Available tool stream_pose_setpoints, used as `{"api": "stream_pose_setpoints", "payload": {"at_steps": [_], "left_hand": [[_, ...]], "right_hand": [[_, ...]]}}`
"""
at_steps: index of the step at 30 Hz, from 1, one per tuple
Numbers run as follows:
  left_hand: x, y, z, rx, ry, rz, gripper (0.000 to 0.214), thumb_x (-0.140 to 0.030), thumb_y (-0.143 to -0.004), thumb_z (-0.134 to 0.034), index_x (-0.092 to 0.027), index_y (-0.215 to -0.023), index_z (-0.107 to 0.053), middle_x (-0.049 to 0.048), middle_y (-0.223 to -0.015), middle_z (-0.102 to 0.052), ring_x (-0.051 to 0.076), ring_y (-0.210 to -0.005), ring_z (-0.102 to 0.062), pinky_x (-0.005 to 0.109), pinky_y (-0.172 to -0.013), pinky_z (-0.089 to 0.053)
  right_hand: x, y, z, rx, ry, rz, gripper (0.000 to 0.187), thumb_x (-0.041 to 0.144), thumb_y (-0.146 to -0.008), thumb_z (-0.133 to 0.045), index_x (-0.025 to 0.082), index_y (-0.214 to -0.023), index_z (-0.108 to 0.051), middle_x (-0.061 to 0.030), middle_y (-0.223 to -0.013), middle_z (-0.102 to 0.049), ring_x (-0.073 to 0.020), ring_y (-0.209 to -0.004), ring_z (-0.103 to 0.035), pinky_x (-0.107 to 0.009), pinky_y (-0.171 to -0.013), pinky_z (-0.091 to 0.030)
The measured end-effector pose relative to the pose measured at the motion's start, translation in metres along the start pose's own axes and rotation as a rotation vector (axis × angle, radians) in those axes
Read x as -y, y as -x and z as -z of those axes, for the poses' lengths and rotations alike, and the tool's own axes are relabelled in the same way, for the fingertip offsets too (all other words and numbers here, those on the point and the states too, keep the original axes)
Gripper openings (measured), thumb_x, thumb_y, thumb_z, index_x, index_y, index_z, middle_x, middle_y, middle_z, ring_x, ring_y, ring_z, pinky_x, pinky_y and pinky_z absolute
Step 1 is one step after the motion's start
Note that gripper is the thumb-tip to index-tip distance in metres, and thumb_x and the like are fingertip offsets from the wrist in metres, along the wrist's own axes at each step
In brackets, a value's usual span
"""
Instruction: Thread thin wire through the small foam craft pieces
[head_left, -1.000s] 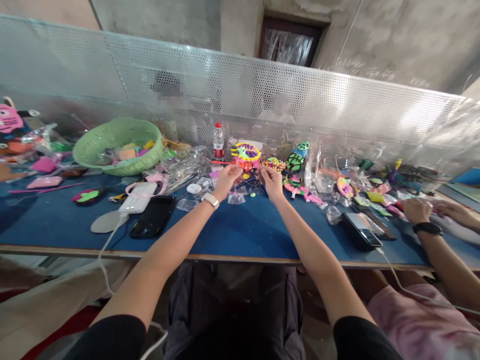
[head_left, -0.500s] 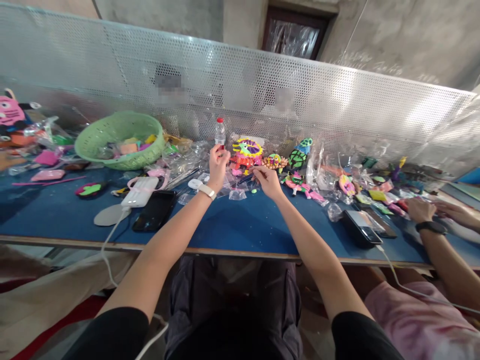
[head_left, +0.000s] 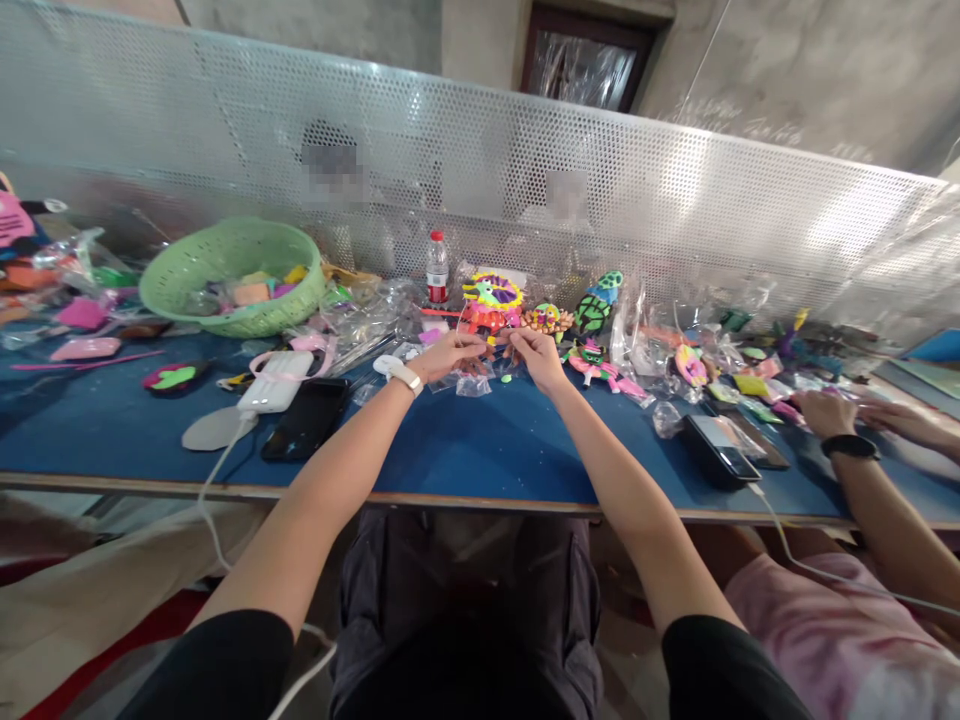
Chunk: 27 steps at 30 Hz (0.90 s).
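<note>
My left hand (head_left: 448, 356) and my right hand (head_left: 535, 358) are close together above the blue table, fingers pinched toward each other. What lies between the fingertips is too small to make out. Just behind them stands a colourful clay figure (head_left: 491, 295) with a yellow-edged purple frill and a red body. To its right are a brown and yellow clay figure (head_left: 548, 320) and a green and black clay turtle (head_left: 595, 308). A small green clay bit (head_left: 506, 379) rests below my fingers, beside a clear plastic wrapper (head_left: 472, 384).
A green basket (head_left: 247, 320) with clay pieces stands back left, near a red-capped bottle (head_left: 436, 270). A white power bank (head_left: 276, 385) and a black phone (head_left: 306, 420) lie left. At right, a co-worker's hand (head_left: 829, 412) is beyond another phone (head_left: 721, 450). A perforated metal panel (head_left: 480, 150) rises behind.
My left hand has come down and right, from in front of the bottle to meet my right hand. The right hand stays nearly in place, still pinched. The view has shifted slightly.
</note>
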<state>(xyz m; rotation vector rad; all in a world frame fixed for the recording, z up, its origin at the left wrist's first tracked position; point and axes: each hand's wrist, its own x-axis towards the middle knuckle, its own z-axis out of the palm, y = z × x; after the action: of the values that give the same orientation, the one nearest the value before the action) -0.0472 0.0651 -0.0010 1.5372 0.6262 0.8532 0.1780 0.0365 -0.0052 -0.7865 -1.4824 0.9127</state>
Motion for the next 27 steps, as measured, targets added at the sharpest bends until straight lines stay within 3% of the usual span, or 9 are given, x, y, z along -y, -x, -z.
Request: {"api": "stream_pose_setpoints", "payload": {"at_steps": [6,11,16,19,22,24,26,27], "left_hand": [[0.005,-0.005,-0.017,-0.118,-0.062,-0.099,0.05,-0.061,-0.065,-0.104,-0.019,-0.081,-0.083,0.0056,-0.079,-0.082,0.019,-0.059,-0.078,0.029,-0.057,-0.063],[0.005,-0.005,-0.018,-0.099,-0.083,-0.111,0.042,-0.055,-0.075,-0.101,-0.019,-0.088,-0.085,0.0074,-0.081,-0.083,0.02,-0.064,-0.079,0.035,-0.065,-0.068],[0.008,-0.004,-0.019,-0.107,-0.075,-0.108,0.031,-0.045,-0.083,-0.098,-0.018,-0.089,-0.083,0.0082,-0.084,-0.082,0.022,-0.067,-0.08,0.042,-0.073,-0.07],[0.011,-0.005,-0.023,-0.109,-0.08,-0.087,0.034,-0.046,-0.084,-0.098,-0.017,-0.087,-0.08,0.0087,-0.087,-0.081,0.022,-0.068,-0.08,0.043,-0.075,-0.069],[0.013,-0.009,-0.023,-0.116,-0.087,-0.057,0.043,-0.054,-0.088,-0.094,-0.017,-0.104,-0.08,0.0117,-0.097,-0.082,0.024,-0.075,-0.081,0.045,-0.08,-0.068],[0.01,-0.011,-0.021,-0.3,-0.072,-0.088,0.056,-0.069,-0.098,-0.078,-0.018,-0.123,-0.077,0.0155,-0.111,-0.081,0.027,-0.087,-0.082,0.045,-0.085,-0.067],[0.0,-0.011,-0.018,-0.606,-0.135,-0.211,0.066,-0.077,-0.104,-0.061,-0.021,-0.138,-0.069,0.0191,-0.13,-0.076,0.03,-0.109,-0.08,0.046,-0.097,-0.065],[-0.008,-0.008,-0.017,-0.728,-0.232,-0.298,0.066,-0.076,-0.105,-0.061,-0.022,-0.143,-0.066,0.02,-0.14,-0.072,0.031,-0.123,-0.076,0.046,-0.106,-0.062]], "right_hand": [[-0.004,-0.001,0.003,0.016,-0.007,-0.005,0.066,0.088,-0.077,-0.082,0.025,-0.095,-0.081,-0.0021,-0.073,-0.075,-0.0185,-0.065,-0.062,-0.032,-0.058,-0.05],[-0.006,-0.001,0.004,-0.016,0.001,-0.01,0.07,0.09,-0.077,-0.081,0.024,-0.099,-0.081,-0.0025,-0.074,-0.076,-0.0183,-0.063,-0.063,-0.032,-0.057,-0.05],[-0.005,-0.002,0.006,-0.032,-0.027,-0.056,0.073,0.092,-0.068,-0.085,0.023,-0.091,-0.079,-0.0022,-0.079,-0.077,-0.0143,-0.054,-0.06,-0.03,-0.05,-0.047],[-0.004,-0.004,0.011,-0.037,-0.018,-0.089,0.072,0.091,-0.065,-0.088,0.023,-0.083,-0.075,-0.0006,-0.076,-0.074,-0.0129,-0.052,-0.059,-0.028,-0.046,-0.042],[-0.001,-0.005,0.017,-0.037,-0.013,-0.091,0.068,0.087,-0.068,-0.089,0.022,-0.081,-0.073,0.0001,-0.074,-0.07,-0.0114,-0.051,-0.056,-0.026,-0.044,-0.039],[0.005,-0.005,0.022,-0.017,-0.017,-0.101,0.066,0.084,-0.068,-0.091,0.022,-0.082,-0.073,0.0007,-0.073,-0.069,-0.0103,-0.05,-0.055,-0.025,-0.044,-0.038],[0.014,-0.003,0.026,0.046,-0.02,-0.137,0.065,0.08,-0.068,-0.093,0.021,-0.084,-0.074,0.0016,-0.071,-0.067,-0.0094,-0.05,-0.054,-0.024,-0.043,-0.038],[0.019,-0.002,0.028,0.091,-0.019,-0.158,0.063,0.078,-0.068,-0.094,0.02,-0.086,-0.075,0.0018,-0.07,-0.067,-0.009,-0.05,-0.054,-0.023,-0.043,-0.038]]}}
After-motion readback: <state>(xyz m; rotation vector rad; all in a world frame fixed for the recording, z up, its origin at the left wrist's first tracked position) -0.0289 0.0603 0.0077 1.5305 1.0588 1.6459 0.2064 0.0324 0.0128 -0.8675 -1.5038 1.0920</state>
